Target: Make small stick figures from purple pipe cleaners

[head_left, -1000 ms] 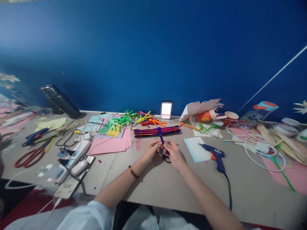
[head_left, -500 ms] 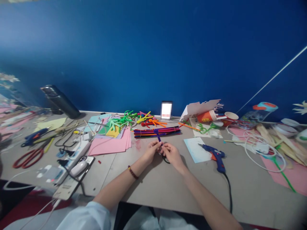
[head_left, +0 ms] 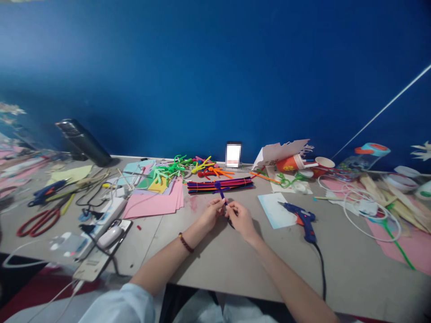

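Observation:
Both my left hand (head_left: 212, 214) and my right hand (head_left: 241, 220) pinch a purple pipe cleaner (head_left: 221, 192) above the grey table top (head_left: 198, 260). Its upper end forms a small looped knob, and its lower part is hidden by my fingers. A dark curved piece (head_left: 230, 224) shows just under my hands. Directly ahead lies a bundle of striped pipe cleaners (head_left: 237, 184), with the purple knob overlapping it in view. A blue hot glue gun (head_left: 305, 222) rests to the right of my right hand.
A stack of pink and coloured paper (head_left: 151, 204) and a heap of bright pipe-cleaner shapes (head_left: 182, 168) lie ahead and left. Red-handled scissors (head_left: 38, 223) and a power strip (head_left: 107, 216) sit left. Paper cups (head_left: 292, 162) and white cable (head_left: 365, 215) sit right.
The purple pipe cleaner has swung so its knob points further up and left. My hands have shifted slightly, with their grip still on it.

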`<state>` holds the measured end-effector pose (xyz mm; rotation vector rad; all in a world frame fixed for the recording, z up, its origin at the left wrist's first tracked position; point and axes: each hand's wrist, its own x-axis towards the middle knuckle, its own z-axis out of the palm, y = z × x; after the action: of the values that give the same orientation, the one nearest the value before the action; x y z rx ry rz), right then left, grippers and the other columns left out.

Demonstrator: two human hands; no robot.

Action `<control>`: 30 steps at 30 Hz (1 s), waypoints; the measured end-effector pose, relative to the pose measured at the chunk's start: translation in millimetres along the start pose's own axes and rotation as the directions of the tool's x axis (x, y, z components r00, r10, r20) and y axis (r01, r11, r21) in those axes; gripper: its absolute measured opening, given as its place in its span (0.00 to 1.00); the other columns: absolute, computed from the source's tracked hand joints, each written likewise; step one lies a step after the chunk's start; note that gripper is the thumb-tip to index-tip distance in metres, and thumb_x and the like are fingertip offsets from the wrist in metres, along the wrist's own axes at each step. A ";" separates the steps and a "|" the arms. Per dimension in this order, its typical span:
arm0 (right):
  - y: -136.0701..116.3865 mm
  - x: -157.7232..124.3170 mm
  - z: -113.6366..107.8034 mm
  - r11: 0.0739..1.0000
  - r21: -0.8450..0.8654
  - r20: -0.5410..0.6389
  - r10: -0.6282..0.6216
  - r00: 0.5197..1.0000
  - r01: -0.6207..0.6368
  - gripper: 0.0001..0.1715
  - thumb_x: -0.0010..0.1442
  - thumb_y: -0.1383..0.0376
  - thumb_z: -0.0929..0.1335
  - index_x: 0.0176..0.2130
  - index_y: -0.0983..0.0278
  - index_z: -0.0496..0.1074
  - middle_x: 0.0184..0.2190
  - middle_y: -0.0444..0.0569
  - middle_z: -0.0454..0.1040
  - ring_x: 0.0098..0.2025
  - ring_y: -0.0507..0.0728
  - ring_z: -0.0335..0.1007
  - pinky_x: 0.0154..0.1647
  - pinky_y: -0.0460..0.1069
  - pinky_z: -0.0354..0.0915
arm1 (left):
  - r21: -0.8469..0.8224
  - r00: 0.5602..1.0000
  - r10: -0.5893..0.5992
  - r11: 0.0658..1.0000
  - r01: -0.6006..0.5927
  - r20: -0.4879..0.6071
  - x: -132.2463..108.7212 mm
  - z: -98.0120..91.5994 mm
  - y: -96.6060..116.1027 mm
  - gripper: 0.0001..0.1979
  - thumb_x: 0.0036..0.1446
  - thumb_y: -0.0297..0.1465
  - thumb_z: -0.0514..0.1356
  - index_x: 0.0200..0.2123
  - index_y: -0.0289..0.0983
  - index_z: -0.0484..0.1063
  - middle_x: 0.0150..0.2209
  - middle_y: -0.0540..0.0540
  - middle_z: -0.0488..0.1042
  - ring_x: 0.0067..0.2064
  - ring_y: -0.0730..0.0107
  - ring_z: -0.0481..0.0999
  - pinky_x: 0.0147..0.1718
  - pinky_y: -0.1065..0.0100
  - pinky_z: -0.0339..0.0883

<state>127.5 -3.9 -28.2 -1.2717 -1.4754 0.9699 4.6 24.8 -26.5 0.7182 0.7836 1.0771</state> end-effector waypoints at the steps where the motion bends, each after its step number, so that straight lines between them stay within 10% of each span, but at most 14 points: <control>1: 0.5 1.2 0.1 0.991 0.114 0.032 0.067 0.997 -0.071 0.13 0.57 0.57 0.64 0.26 0.62 0.65 0.20 0.43 0.69 0.21 0.51 0.62 0.24 0.46 0.57 | 0.006 1.000 -0.003 1.000 0.003 0.019 0.0 0.0 0.8 0.13 0.42 0.37 0.68 0.25 0.33 0.74 0.17 0.50 0.68 0.18 0.77 0.64 0.20 0.72 0.54; 7: 0.4 4.1 4.2 0.749 0.590 0.154 0.262 0.953 -0.301 0.18 0.46 0.52 0.72 0.26 0.63 0.66 0.20 0.42 0.70 0.18 0.47 0.58 0.19 0.44 0.52 | 0.049 0.997 -0.019 0.999 0.015 0.076 -0.4 0.9 5.0 0.16 0.43 0.38 0.68 0.33 0.33 0.76 0.17 0.52 0.67 0.18 0.78 0.64 0.21 0.71 0.59; 14: 5.0 6.1 4.3 0.703 0.649 0.123 0.278 0.953 -0.289 0.19 0.44 0.53 0.74 0.29 0.64 0.69 0.21 0.42 0.70 0.21 0.48 0.62 0.23 0.44 0.58 | 0.019 0.997 -0.037 0.999 0.035 0.064 -2.2 4.8 1.7 0.19 0.40 0.37 0.70 0.35 0.31 0.77 0.21 0.49 0.69 0.22 0.76 0.66 0.23 0.70 0.63; 30: 0.5 -4.6 11.2 0.997 0.005 -0.159 -0.070 0.985 0.072 0.12 0.59 0.58 0.62 0.28 0.62 0.65 0.23 0.45 0.69 0.26 0.53 0.66 0.30 0.48 0.61 | -0.083 0.998 0.013 0.996 -0.018 -0.054 -5.8 12.7 -3.6 0.11 0.39 0.32 0.69 0.27 0.32 0.76 0.23 0.49 0.70 0.25 0.77 0.66 0.26 0.73 0.57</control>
<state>117.0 -8.3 -32.3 -1.2507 -1.3804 0.8091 15.4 16.6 -21.5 0.6283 0.7751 1.1403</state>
